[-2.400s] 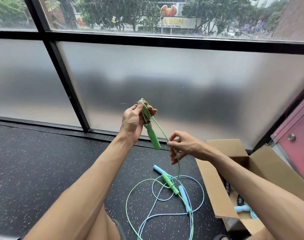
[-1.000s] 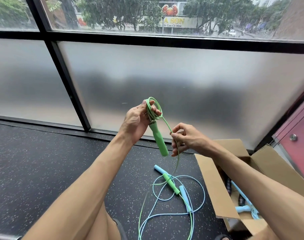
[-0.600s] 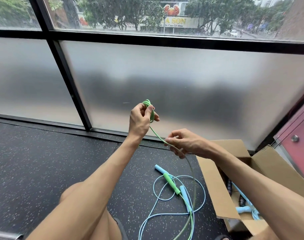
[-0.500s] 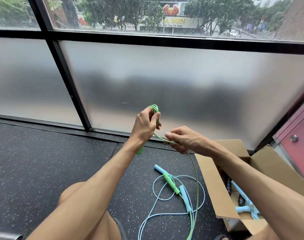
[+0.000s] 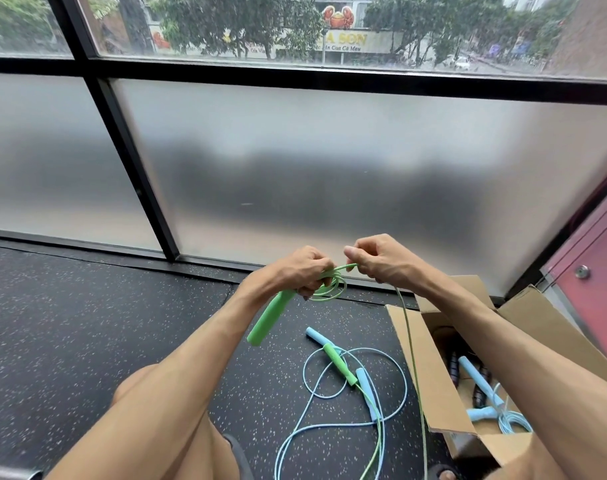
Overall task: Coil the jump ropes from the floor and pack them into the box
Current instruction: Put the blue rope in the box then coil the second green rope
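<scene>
my left hand (image 5: 302,271) grips the green coil (image 5: 329,291), handle (image 5: 267,320) slanting down-left; my right hand (image 5: 378,259), just beside it, pinches the slack (image 5: 411,341), which drops to the floor (image 5: 87,323) by the box (image 5: 430,372) on my right.

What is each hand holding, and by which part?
The left hand grips the green jump rope at its coiled loops beside the handle; the right hand pinches the cord just past the coil.

The green jump rope (image 5: 267,320) is partly coiled at centre frame, one handle slanting down-left, its cord trailing to the floor. A blue jump rope (image 5: 316,335) sprawls loose at lower centre. The open cardboard box (image 5: 430,375), lower right, holds another blue rope (image 5: 482,386).
</scene>
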`<state>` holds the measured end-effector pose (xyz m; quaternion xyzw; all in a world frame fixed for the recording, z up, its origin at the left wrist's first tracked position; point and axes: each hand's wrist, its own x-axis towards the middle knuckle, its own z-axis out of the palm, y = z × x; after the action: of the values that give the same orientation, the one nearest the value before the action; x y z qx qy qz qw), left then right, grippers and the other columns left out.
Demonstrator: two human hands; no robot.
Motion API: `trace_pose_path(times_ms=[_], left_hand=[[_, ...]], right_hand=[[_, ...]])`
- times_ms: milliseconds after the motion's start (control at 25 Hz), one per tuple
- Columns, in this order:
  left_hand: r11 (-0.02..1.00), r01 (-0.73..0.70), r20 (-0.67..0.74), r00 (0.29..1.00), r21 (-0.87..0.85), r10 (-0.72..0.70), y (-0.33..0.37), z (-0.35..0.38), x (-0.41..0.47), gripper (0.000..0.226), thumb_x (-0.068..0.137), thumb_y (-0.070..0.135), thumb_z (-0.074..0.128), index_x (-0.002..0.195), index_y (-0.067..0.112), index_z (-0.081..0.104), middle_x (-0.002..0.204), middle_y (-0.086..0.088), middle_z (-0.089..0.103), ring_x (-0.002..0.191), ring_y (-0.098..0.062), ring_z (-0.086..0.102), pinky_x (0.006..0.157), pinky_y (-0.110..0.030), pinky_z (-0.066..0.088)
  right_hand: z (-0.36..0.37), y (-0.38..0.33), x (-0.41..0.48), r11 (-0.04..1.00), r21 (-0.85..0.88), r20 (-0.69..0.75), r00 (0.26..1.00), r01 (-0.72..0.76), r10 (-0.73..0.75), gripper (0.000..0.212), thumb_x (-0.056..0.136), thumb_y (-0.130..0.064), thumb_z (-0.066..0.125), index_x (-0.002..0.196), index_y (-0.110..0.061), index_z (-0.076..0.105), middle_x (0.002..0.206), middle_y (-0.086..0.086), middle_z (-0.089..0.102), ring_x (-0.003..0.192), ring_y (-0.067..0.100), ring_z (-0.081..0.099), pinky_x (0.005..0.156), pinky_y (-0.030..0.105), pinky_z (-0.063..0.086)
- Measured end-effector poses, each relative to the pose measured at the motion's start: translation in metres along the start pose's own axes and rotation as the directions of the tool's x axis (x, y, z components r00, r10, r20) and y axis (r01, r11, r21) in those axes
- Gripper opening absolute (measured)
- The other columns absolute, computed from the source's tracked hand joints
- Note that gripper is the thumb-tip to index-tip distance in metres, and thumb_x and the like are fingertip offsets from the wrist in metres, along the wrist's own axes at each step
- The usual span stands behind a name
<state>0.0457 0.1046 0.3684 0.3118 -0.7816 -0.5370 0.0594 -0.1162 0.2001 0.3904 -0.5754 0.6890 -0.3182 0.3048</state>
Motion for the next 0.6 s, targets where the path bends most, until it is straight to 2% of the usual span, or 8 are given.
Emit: trace_pose_path(times_ms=[80,160,280,440,520,600], left_hand=[[0.992,0.021,0.052,0.999,-0.127,-0.015,0.002,-0.005,-0.005,0.042,0.102,0.025,0.043,0.064,0.01,0.051,0.043,0.001,0.031,0.037,-0.014,0.026,0.047,-0.027,0.03],[0.937,-0.008,0.133,0.989,-0.35,0.058,0.002,-0.012,-0.01,0.047,0.102,0.036,0.045,0.062,0.013,0.051,0.045,0.001,0.026,0.04,-0.014,0.021,0.046,-0.025,0.029],[0.728,-0.007,0.191,0.963,-0.686,0.19,0.006,-0.017,-0.013,0.043,0.103,0.037,0.039,0.072,0.011,0.053,0.046,0.006,0.026,0.044,-0.012,0.02,0.052,-0.027,0.033],[0.442,-0.087,0.036,0.964,-0.893,0.262,0.011,-0.021,-0.014,0.031,0.104,0.029,0.036,0.092,0.006,0.053,0.062,0.002,0.035,0.055,-0.014,0.032,0.07,-0.029,0.039],[0.37,-0.145,-0.054,0.968,-0.918,0.245,0.012,-0.023,-0.012,0.027,0.103,0.025,0.036,0.098,0.005,0.052,0.071,-0.001,0.042,0.063,-0.016,0.041,0.078,-0.03,0.038],[0.342,-0.246,-0.185,0.962,-0.907,0.2,0.012,-0.023,-0.01,0.024,0.104,0.022,0.037,0.099,0.005,0.052,0.076,-0.004,0.046,0.067,-0.018,0.048,0.077,-0.029,0.045]], right_hand=[[-0.002,0.003,0.001,0.999,0.042,-0.043,0.999,-0.005,0.007,0.034,0.101,-0.028,0.052,0.075,-0.012,0.064,0.058,-0.007,0.051,0.05,0.005,0.042,0.05,0.021,0.036],[-0.002,0.007,0.001,0.992,0.127,-0.06,0.998,-0.011,0.019,0.03,0.102,-0.025,0.052,0.078,-0.011,0.061,0.058,-0.006,0.049,0.05,0.006,0.041,0.051,0.022,0.036],[0.005,0.011,0.002,0.971,0.238,-0.084,0.996,-0.008,0.029,0.024,0.103,-0.021,0.049,0.083,-0.01,0.052,0.062,0.002,0.048,0.052,0.014,0.041,0.05,0.029,0.039],[0.014,0.012,0.001,0.927,0.373,-0.027,0.998,-0.04,0.054,0.018,0.105,-0.015,0.044,0.09,-0.007,0.048,0.066,0.013,0.053,0.052,0.023,0.048,0.058,0.043,0.055],[0.017,0.014,-0.002,0.911,0.401,0.058,0.995,-0.096,0.079,0.013,0.104,-0.013,0.045,0.098,-0.002,0.049,0.068,0.015,0.056,0.053,0.025,0.053,0.058,0.047,0.059],[0.019,0.015,-0.006,0.89,0.427,0.149,0.983,-0.16,0.105,0.013,0.104,-0.013,0.046,0.105,0.0,0.048,0.068,0.016,0.056,0.053,0.027,0.056,0.059,0.049,0.059]])
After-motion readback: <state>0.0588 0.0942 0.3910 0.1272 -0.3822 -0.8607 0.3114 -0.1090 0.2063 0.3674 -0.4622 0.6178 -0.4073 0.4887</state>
